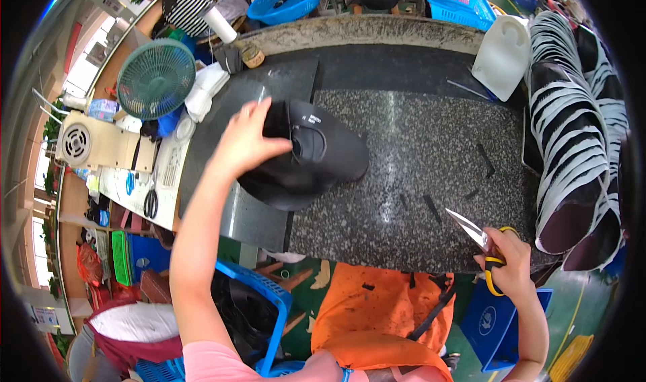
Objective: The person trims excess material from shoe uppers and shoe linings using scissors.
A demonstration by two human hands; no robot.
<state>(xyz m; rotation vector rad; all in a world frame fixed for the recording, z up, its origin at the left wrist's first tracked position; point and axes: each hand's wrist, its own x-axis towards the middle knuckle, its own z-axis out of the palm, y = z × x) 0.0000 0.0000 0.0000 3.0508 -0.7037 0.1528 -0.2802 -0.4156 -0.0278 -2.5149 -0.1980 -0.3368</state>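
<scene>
On the worktop lies a black, smooth leather-like piece (340, 153) with a rounded right end, an oval opening and small pale print; it may be a shoe upper. My left hand (249, 142) is at its left side, thumb and fingers spread wide. The thumb tip reaches to the edge of the opening; whether it presses there I cannot tell. At the right front of the worktop, my right hand (509, 261) is closed round the yellow-and-black handles of scissors (474, 230). The blades point up and left, slightly apart, away from the black piece.
Several thin black scraps (431, 208) lie on the speckled stone worktop (377, 227). Black-and-white striped pieces (572, 146) are stacked high at right, near a white plastic board (501, 57). A green fan (156, 79) stands left. Orange cloth (363, 315) hangs below the front edge.
</scene>
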